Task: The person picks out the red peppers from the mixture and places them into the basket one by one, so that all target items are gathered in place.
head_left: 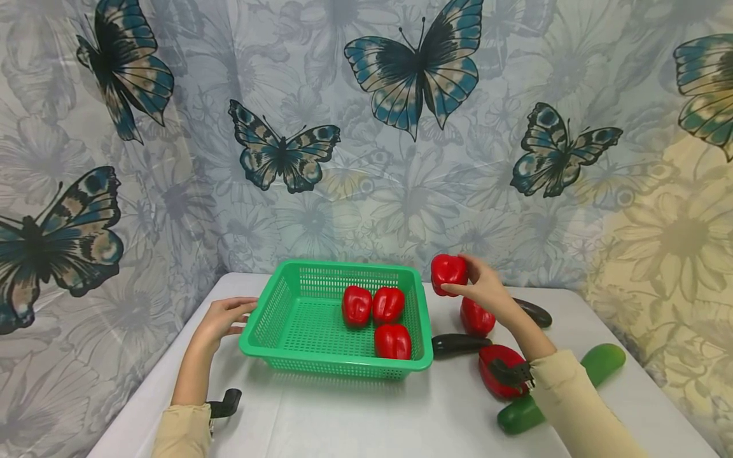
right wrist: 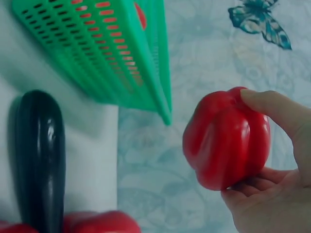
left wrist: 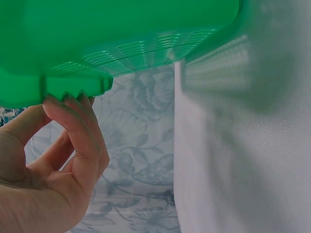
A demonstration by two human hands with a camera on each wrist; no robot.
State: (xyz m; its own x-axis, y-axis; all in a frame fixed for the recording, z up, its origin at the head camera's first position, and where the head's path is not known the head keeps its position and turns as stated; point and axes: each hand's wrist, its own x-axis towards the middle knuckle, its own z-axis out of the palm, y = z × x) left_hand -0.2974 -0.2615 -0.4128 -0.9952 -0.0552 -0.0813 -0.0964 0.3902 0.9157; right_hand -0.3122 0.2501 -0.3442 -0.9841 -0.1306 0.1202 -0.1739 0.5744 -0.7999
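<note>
My right hand [head_left: 483,286] grips a red bell pepper [head_left: 448,273] between thumb and fingers, held up just beyond the right rim of a green basket [head_left: 338,362]. In the right wrist view the thumb lies on top of the pepper [right wrist: 226,141], with the fingers beneath. At the basket's left side, my left hand [head_left: 220,318] has its curled fingertips on the rim, as the left wrist view shows at the green edge [left wrist: 73,87]. Inside the basket, toward its right, sit three red bell peppers [head_left: 357,306].
Right of the basket lie a dark eggplant [head_left: 460,344], a second eggplant [head_left: 532,312], a red pepper [head_left: 477,317] and another red pepper [head_left: 504,388] partly behind my wrist strap. A green zucchini [head_left: 604,364] shows past my right forearm. A butterfly-print cloth [head_left: 389,210] hangs behind the white table [head_left: 343,420].
</note>
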